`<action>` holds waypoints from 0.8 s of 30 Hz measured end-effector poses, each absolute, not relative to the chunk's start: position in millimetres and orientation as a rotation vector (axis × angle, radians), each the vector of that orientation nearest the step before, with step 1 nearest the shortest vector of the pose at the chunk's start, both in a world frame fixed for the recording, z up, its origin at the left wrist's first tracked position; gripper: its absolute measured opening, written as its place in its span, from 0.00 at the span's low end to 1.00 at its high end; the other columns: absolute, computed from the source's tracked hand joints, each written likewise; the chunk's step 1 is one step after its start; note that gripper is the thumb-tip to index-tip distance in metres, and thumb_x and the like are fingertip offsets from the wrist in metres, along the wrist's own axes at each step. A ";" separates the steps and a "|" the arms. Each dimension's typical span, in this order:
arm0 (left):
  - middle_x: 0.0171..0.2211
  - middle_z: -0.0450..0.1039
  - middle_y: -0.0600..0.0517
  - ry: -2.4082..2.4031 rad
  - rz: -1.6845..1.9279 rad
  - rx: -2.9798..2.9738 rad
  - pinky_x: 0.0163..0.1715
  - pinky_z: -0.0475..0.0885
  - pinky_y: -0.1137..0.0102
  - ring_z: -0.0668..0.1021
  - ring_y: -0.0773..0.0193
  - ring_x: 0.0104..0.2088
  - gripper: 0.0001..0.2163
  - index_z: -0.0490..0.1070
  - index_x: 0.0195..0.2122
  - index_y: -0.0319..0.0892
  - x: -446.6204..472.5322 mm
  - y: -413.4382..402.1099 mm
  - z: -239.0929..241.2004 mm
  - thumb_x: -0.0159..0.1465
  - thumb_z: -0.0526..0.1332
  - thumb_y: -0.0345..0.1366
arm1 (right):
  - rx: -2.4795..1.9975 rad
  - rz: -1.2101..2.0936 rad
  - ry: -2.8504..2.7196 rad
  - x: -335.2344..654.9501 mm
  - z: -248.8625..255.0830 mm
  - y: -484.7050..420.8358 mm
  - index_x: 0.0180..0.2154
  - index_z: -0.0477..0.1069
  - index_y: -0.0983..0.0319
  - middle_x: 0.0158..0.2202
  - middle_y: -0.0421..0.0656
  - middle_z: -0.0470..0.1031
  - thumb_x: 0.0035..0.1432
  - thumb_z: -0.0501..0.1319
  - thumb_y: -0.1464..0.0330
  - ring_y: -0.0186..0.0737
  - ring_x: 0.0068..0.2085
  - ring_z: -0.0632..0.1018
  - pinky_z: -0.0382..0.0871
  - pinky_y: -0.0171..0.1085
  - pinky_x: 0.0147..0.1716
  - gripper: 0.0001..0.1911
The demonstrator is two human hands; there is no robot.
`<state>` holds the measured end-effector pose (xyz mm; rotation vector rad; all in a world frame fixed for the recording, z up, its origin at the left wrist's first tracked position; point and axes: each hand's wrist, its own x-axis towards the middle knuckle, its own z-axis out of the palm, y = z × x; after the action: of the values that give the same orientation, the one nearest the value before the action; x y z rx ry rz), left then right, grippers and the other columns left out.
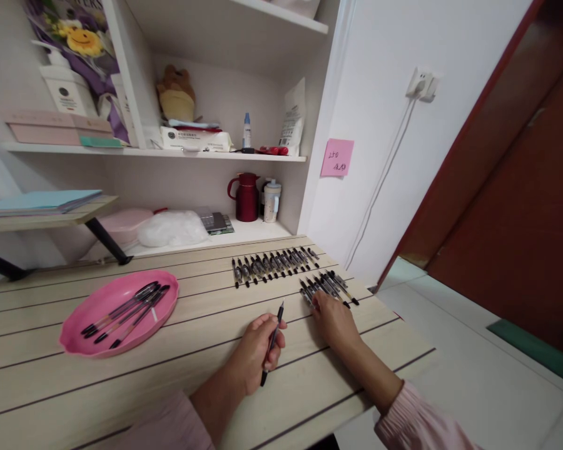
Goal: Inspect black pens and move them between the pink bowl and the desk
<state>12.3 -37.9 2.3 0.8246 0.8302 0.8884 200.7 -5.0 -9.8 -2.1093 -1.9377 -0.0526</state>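
Note:
My left hand (259,350) is closed around a dark pen (274,340), its pointed tip up and its black end down, just above the table. At the right, my right hand (335,319) reaches to the near end of a short row of pens (331,284). Its thumb and fingers are pinched together there; what lies between them is hidden. Behind that group, a longer row of black and clear pens (274,265) lies side by side. On the left, several more pens (138,306) rest in a pink oval dish (101,303).
The table (192,337) has pale planks with dark lines. Behind it stands a white shelf unit (206,154) holding a red jug (247,199), a light cup (271,203) and a plastic bag (172,228). A small raised stand (87,211) is at the left; the table's right edge drops to tiled floor.

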 end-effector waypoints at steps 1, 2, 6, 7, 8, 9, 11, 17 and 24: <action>0.18 0.63 0.59 0.829 0.888 0.825 0.12 0.42 0.78 0.55 0.79 0.11 0.10 0.64 0.31 0.40 12.3 -38.0 2.7 0.57 0.55 0.42 | -2.113 -0.055 -1.938 200.4 -10.1 -4.6 0.36 0.65 0.61 0.32 0.43 0.73 0.56 0.54 0.71 0.38 0.34 0.73 0.51 0.33 0.27 0.04; 0.18 0.63 0.59 0.828 0.887 0.826 0.12 0.42 0.78 0.55 0.79 0.11 0.10 0.64 0.31 0.40 12.4 -38.2 3.1 0.57 0.55 0.42 | -2.116 -0.056 -1.937 200.0 -10.2 -4.3 0.36 0.65 0.61 0.32 0.43 0.73 0.56 0.54 0.71 0.38 0.34 0.73 0.51 0.33 0.27 0.04; 0.18 0.63 0.59 0.827 0.888 0.821 0.11 0.42 0.78 0.55 0.80 0.10 0.10 0.64 0.31 0.40 12.5 -38.4 3.9 0.57 0.55 0.43 | -2.098 -0.037 -1.917 197.9 -8.7 -5.8 0.36 0.66 0.62 0.33 0.43 0.73 0.55 0.55 0.72 0.38 0.35 0.73 0.53 0.33 0.29 0.04; 0.18 0.63 0.59 0.829 0.890 0.817 0.11 0.43 0.78 0.56 0.79 0.11 0.10 0.64 0.31 0.40 12.5 -38.4 3.8 0.57 0.56 0.43 | -2.082 -0.028 -1.911 197.9 -7.9 -7.1 0.35 0.66 0.62 0.33 0.43 0.73 0.55 0.55 0.72 0.38 0.35 0.73 0.54 0.33 0.29 0.04; 0.18 0.63 0.59 0.834 0.893 0.813 0.11 0.44 0.78 0.56 0.79 0.11 0.10 0.64 0.31 0.40 12.4 -38.4 3.4 0.57 0.56 0.43 | -2.067 -0.021 -1.900 198.6 -6.9 -8.7 0.34 0.66 0.62 0.33 0.43 0.73 0.55 0.56 0.72 0.37 0.35 0.73 0.54 0.33 0.29 0.03; 0.18 0.64 0.59 0.842 0.898 0.808 0.11 0.45 0.78 0.57 0.79 0.11 0.10 0.64 0.32 0.40 12.4 -38.4 2.8 0.57 0.56 0.43 | -2.055 -0.016 -1.886 200.0 -5.9 -10.7 0.33 0.66 0.62 0.33 0.43 0.73 0.55 0.55 0.72 0.37 0.35 0.73 0.54 0.33 0.29 0.02; 0.19 0.64 0.58 0.865 0.915 0.791 0.11 0.49 0.79 0.61 0.77 0.11 0.11 0.65 0.33 0.40 12.3 -38.6 1.4 0.58 0.56 0.43 | -2.049 -0.014 -1.848 205.1 -3.5 -15.7 0.31 0.66 0.62 0.32 0.43 0.73 0.55 0.55 0.72 0.36 0.33 0.72 0.54 0.33 0.28 0.03; 0.24 0.69 0.54 0.714 0.985 0.632 0.26 0.70 0.70 0.75 0.68 0.23 0.08 0.64 0.31 0.40 13.9 -38.4 -2.2 0.56 0.61 0.38 | -1.909 0.264 -1.695 207.2 0.1 -42.1 0.26 0.66 0.62 0.23 0.40 0.71 0.53 0.54 0.69 0.35 0.26 0.70 0.54 0.32 0.25 0.06; 0.30 0.74 0.49 0.646 1.116 0.458 0.42 0.70 0.65 0.78 0.61 0.36 0.05 0.66 0.30 0.40 16.9 -35.5 -4.9 0.55 0.63 0.30 | -1.497 0.760 -1.691 140.4 -9.9 -81.7 0.24 0.67 0.62 0.22 0.39 0.71 0.49 0.57 0.67 0.33 0.24 0.68 0.57 0.30 0.23 0.06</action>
<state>16.9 -35.5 -4.9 0.4583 0.6458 1.1163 140.4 -81.7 -9.9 -1.4967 -1.6907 0.7604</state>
